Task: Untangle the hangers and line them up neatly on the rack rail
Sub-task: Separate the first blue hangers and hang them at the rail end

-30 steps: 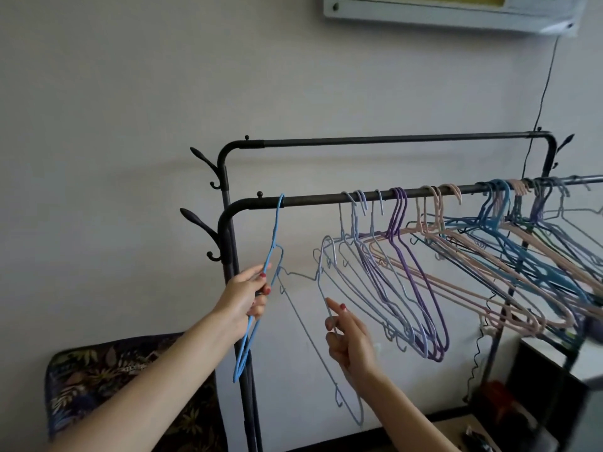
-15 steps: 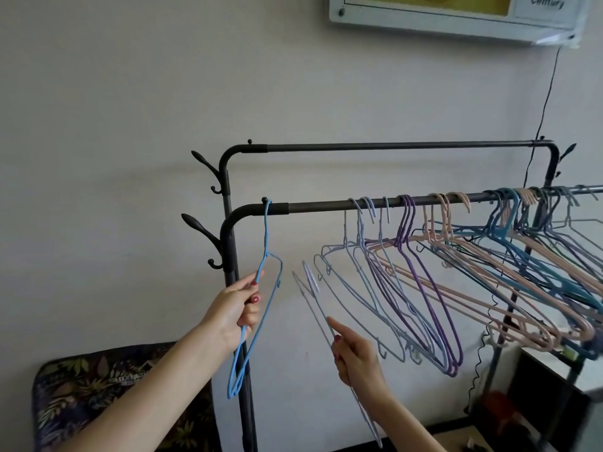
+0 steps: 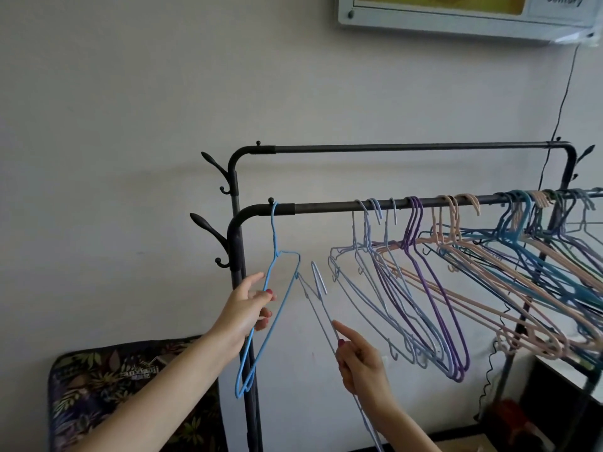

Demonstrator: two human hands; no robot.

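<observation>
A black rack has a near rail [image 3: 326,207] and a higher far rail [image 3: 408,147]. A bright blue hanger [image 3: 280,295] hangs by its hook at the near rail's left end; my left hand [image 3: 249,309] pinches its left side. My right hand [image 3: 357,360] holds a pale lavender hanger [image 3: 318,293] off the rail, its hook pointing up between the blue hanger and the rest. Further right, lavender and purple hangers [image 3: 421,288] hang close together, then pink and teal hangers [image 3: 528,256] lie crossed and tangled toward the right edge.
Black coat hooks [image 3: 208,233] jut from the rack's left post. A floral cushion [image 3: 130,393] sits low at the left. A framed board [image 3: 456,17] hangs on the wall above, with a thin cable [image 3: 559,112] running down. A dark cabinet [image 3: 561,402] stands at the lower right.
The blue hanger slid left along the near rail to its bend with my left hand. My right hand kept the lavender hanger off the rail and moved a little lower and right.
</observation>
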